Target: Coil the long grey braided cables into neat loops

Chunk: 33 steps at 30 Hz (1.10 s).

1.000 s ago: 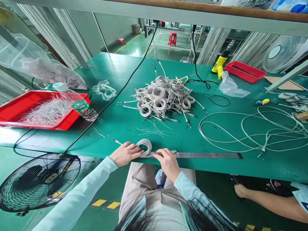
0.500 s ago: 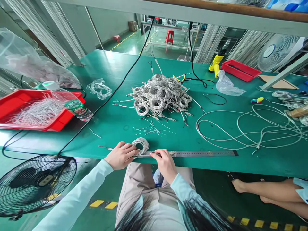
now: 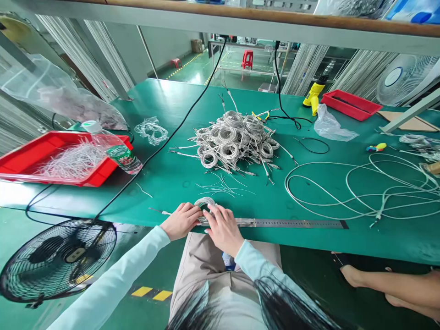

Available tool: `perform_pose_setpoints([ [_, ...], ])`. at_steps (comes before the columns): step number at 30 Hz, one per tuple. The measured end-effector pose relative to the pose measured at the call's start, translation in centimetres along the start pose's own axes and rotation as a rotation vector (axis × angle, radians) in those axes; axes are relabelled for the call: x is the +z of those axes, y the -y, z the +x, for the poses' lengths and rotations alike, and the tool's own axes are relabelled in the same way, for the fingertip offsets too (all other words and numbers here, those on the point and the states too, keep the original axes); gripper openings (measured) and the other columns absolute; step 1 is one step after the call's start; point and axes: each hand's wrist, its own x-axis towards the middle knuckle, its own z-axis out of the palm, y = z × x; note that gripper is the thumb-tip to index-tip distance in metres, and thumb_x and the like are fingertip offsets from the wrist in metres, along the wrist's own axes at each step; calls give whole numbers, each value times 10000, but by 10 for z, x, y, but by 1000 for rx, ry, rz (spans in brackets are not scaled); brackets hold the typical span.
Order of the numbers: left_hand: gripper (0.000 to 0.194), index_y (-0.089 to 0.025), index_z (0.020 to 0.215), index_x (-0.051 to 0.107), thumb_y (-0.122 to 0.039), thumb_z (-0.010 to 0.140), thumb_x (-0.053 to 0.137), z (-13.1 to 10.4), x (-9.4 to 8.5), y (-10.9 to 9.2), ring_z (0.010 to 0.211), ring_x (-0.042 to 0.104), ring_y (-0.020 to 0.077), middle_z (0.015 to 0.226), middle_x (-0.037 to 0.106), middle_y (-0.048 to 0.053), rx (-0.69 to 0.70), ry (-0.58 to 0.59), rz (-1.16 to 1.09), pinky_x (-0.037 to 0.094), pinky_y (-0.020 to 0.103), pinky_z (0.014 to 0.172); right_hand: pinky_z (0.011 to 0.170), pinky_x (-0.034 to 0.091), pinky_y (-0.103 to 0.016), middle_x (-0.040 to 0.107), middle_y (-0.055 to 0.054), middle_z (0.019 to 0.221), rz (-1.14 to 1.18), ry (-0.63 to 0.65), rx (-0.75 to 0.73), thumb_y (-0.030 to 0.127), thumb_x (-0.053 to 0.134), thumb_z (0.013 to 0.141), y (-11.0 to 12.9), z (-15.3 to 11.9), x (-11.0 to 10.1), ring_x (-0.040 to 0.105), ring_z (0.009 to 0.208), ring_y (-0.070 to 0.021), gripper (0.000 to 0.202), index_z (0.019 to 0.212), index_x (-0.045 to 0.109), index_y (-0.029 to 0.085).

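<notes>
A coil of thin grey cable (image 3: 204,201) lies at the front edge of the green table, over the left part of a steel ruler (image 3: 299,223). My left hand (image 3: 182,221) grips the left side of the coil, fingers bent. A cable end with bare wires (image 3: 160,211) sticks out left of that hand. On the coil's right side, the fingers of my right hand (image 3: 224,229) are curled round it, close to the left fingertips. Beyond them is a pile of similar cable coils (image 3: 233,140). Loose thin white strips (image 3: 222,185) lie between pile and hands.
At left are a red tray (image 3: 82,179) of white strips and a plastic bottle (image 3: 122,155). A black cord (image 3: 182,121) crosses the table. Long loose cable (image 3: 343,213) spreads at right, and a yellow heat gun (image 3: 313,97) stands behind. Another person's arm (image 3: 395,285) shows at lower right.
My right hand has moved left from the ruler onto the coil's right side. My left hand stays at the coil. The whole view has shifted slightly.
</notes>
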Motion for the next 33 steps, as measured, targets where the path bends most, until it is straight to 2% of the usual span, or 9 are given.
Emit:
perform_pose_setpoints([
  [4,338,-158,994,622,-336,966,335,14,-26,0,808,506,234,975,653,126,-44,37,-174,416,393,748,838,443,-447,519,-136,1324,-25,29,-35,180,487,941,-11,28,-8,495,1081,-293,247,1183,524,143],
  [10,423,-152,978,569,-400,1000,226,40,-81,-16,743,583,149,850,637,46,-74,64,-441,485,258,685,792,500,-360,589,-124,1047,50,44,-144,142,478,929,-25,50,-52,575,964,-234,118,1045,469,126],
  [14,428,-142,1193,446,-459,990,244,39,-105,-34,860,579,168,1063,596,98,-126,-49,-473,501,297,741,695,533,-325,552,-108,977,92,30,-146,115,436,931,-24,42,-77,600,875,-214,102,1026,405,136],
  [18,461,-168,1176,459,-548,916,437,30,-113,-58,944,552,222,1112,583,114,-46,-136,-284,490,380,823,671,550,-346,534,-105,967,118,17,-151,107,396,933,-17,29,-94,596,849,-225,109,1032,373,148],
  [21,440,-164,1218,421,-482,922,480,27,-111,-75,993,571,230,1116,593,122,1,-179,-175,501,365,829,619,549,-342,527,-98,941,130,-21,-162,114,354,946,-11,24,-103,587,795,-221,86,1021,367,154],
  [24,404,-140,1227,411,-409,936,489,24,-112,-85,1067,577,229,1182,563,156,-39,-286,-99,512,334,839,591,541,-345,525,-98,903,72,-90,-168,108,330,948,-7,21,-109,573,759,-224,86,1007,376,150],
  [28,93,-178,1021,529,-213,949,482,18,-120,-89,751,620,111,911,634,24,-136,-379,-60,488,205,650,589,543,-353,528,-103,872,-19,-146,-161,113,320,954,-6,18,-113,567,736,-230,90,1001,393,138],
  [30,92,-187,960,561,-136,935,489,15,-124,-90,642,585,73,789,622,-25,-136,-408,-90,454,167,586,596,547,-350,534,-103,875,-26,-151,-167,126,329,961,-5,16,-114,575,742,-229,84,1007,399,134],
  [33,128,-184,948,592,-88,907,518,14,-129,-94,636,572,64,762,617,-30,-111,-452,-141,443,151,579,579,542,-339,539,-98,862,-35,-167,-191,135,309,973,-3,15,-116,578,730,-224,106,1016,405,127],
])
